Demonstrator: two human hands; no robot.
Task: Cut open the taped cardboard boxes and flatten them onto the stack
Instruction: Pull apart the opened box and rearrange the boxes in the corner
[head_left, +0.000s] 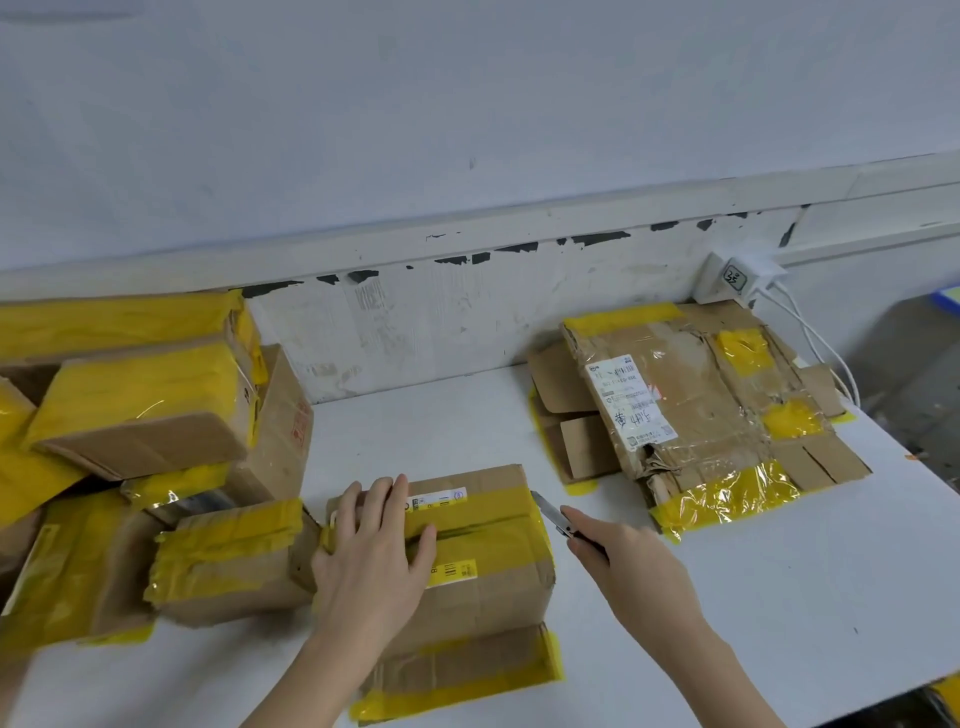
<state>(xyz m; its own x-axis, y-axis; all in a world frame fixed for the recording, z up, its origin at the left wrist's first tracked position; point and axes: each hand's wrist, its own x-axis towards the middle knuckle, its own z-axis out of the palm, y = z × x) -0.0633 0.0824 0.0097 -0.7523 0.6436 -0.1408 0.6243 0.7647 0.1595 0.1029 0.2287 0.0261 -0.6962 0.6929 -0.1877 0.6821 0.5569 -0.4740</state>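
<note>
A cardboard box sealed with yellow tape stands at the front middle of the white table. My left hand lies flat on its top, fingers spread, pressing down. My right hand grips a utility knife, whose blade tip touches the box's upper right edge at the tape seam. At the back right lies the stack of flattened boxes, brown with yellow tape patches and a white shipping label.
A pile of taped boxes fills the left side, with one smaller box touching the box under my left hand. A white power adapter with cables sits at the wall behind the stack. The table's right edge runs diagonally.
</note>
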